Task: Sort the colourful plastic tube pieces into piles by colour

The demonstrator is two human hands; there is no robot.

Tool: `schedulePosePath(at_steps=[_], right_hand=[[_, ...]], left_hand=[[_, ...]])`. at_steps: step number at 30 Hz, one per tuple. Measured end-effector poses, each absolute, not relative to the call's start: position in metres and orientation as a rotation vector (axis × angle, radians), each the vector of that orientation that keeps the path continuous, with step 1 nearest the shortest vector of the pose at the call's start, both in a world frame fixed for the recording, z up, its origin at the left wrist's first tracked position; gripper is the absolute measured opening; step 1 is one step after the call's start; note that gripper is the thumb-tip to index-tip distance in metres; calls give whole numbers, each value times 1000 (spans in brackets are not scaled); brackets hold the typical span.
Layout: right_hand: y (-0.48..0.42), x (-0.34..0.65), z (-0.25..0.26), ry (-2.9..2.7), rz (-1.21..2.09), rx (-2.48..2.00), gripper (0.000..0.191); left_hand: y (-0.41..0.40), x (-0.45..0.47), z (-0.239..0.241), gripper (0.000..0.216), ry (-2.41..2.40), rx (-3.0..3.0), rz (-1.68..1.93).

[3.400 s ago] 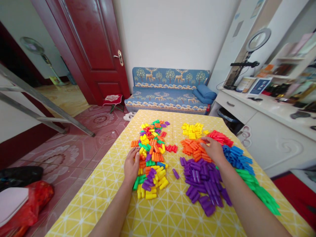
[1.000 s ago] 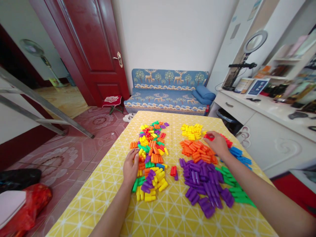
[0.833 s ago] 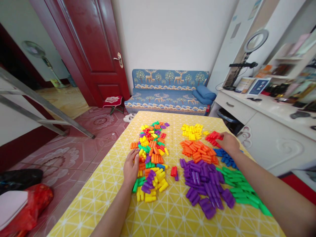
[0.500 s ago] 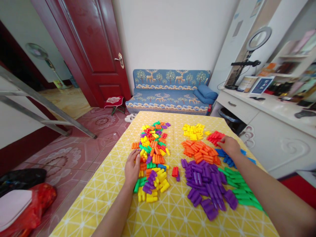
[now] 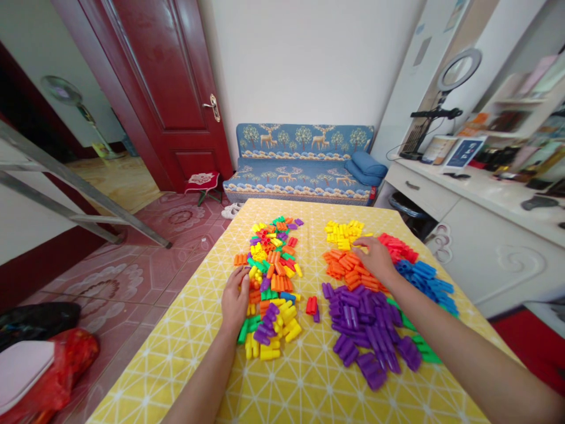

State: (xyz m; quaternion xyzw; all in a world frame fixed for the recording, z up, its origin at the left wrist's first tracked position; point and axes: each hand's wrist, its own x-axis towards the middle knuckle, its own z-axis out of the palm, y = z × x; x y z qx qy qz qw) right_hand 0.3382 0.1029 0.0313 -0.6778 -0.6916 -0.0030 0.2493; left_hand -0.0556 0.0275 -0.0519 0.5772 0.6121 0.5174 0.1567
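Tube-shaped plastic building blocks lie in heaps on a yellow patterned tablecloth (image 5: 176,359). My left hand (image 5: 235,297) rests at the left edge of a mixed-colour heap (image 5: 282,284), its fingers loosely spread against the blocks. Over the orange blocks (image 5: 348,268) hovers my right hand (image 5: 376,259), fingers apart and nothing visible in them. Its fingertips are close to the yellow blocks (image 5: 344,234). Just beyond it lie the red blocks (image 5: 399,247). Blue blocks (image 5: 426,282) and purple blocks (image 5: 371,324) form separate heaps; my right forearm partly covers the green blocks (image 5: 426,348).
A small red block (image 5: 311,305) and a purple one lie between the two sides. Behind the table is a blue sofa (image 5: 300,168). A white desk (image 5: 468,206) with a ring light stands right; a metal ladder (image 5: 88,194) leans at left.
My right hand has moved left from the red blocks to above the orange ones, uncovering the red and blue heaps. My left hand has stayed in place.
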Motion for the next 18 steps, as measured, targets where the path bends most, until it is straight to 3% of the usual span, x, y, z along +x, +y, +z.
schedulePosePath(at_steps=[6, 11, 18], right_hand=[[68, 232, 10, -2168, 505, -1249, 27], [57, 185, 5, -2319, 515, -1406, 38], [65, 155, 10, -2301, 428, -1660, 32]], left_hand=[[28, -56, -52, 37, 1753, 1648, 1487], [27, -56, -50, 37, 1752, 1631, 1487], [27, -57, -53, 35, 1738, 1633, 1491]])
